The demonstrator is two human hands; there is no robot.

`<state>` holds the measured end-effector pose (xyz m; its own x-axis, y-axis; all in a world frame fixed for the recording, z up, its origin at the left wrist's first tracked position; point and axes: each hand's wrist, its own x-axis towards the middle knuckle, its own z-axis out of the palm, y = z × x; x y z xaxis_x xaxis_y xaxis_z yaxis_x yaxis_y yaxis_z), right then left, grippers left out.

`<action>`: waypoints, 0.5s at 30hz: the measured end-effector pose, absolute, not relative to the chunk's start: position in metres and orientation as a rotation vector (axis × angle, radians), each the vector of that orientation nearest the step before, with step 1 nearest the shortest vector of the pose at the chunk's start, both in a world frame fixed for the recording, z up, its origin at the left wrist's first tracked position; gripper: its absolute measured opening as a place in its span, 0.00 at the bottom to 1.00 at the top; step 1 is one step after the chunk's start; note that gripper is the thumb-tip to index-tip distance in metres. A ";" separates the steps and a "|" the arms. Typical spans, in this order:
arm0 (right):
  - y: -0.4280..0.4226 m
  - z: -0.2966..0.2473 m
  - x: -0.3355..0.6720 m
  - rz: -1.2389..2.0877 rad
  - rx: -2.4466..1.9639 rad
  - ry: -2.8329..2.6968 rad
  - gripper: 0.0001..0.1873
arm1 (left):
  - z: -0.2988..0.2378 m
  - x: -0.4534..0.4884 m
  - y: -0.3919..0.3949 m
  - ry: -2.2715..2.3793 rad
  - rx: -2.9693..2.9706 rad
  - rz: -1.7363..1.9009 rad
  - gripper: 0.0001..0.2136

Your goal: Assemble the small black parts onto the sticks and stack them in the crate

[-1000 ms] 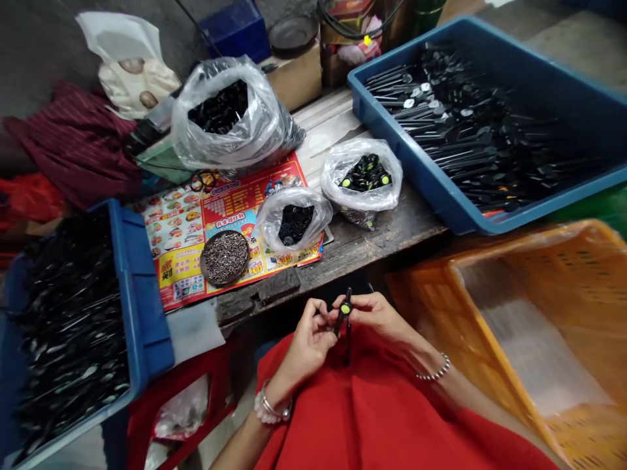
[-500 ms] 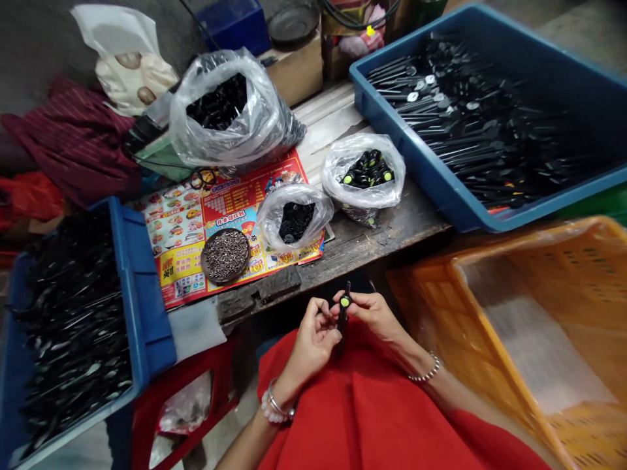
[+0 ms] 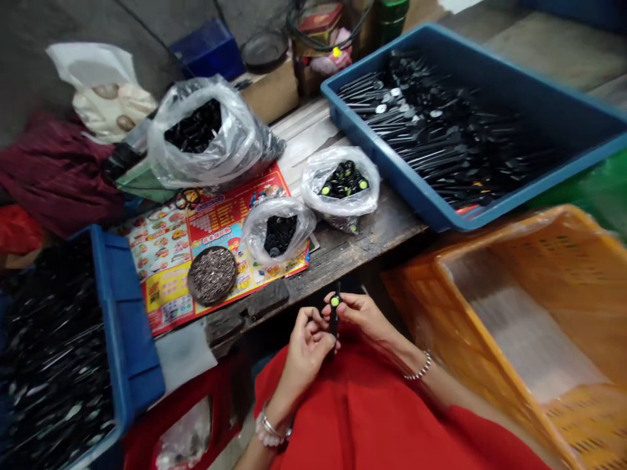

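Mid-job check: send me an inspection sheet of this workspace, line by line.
surface: worn wooden bench under a printed flyer
job's things: black part with yellow-green dot, held in both hands; plastic bag of dotted parts
clutter: dish of small metal bits
grips: left hand and right hand both on the part
cables: black cable behind the bench
surroundings: blue tray of long black parts, orange crate

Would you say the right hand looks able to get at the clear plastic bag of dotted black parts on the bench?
Probably yes: the right hand sits just before the wooden bench, and only bare boards lie between it and the clear plastic bag, though it holds a black part.
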<state>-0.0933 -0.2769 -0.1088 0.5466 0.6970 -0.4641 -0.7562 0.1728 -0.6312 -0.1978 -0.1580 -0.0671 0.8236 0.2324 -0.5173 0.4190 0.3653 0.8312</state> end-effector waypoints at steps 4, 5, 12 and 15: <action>-0.290 -0.101 -0.071 1.086 -0.958 0.020 0.21 | -0.063 -0.189 -0.153 0.656 1.423 -0.136 0.16; -0.295 -0.099 -0.064 1.091 -0.975 0.009 0.21 | -0.062 -0.185 -0.153 0.645 1.477 -0.167 0.15; -0.384 -0.083 -0.020 0.923 -0.973 0.169 0.19 | -0.055 -0.150 -0.164 0.475 1.620 -0.277 0.14; -0.458 -0.094 0.000 0.644 -1.062 0.321 0.17 | -0.057 -0.143 -0.167 0.466 1.684 -0.306 0.15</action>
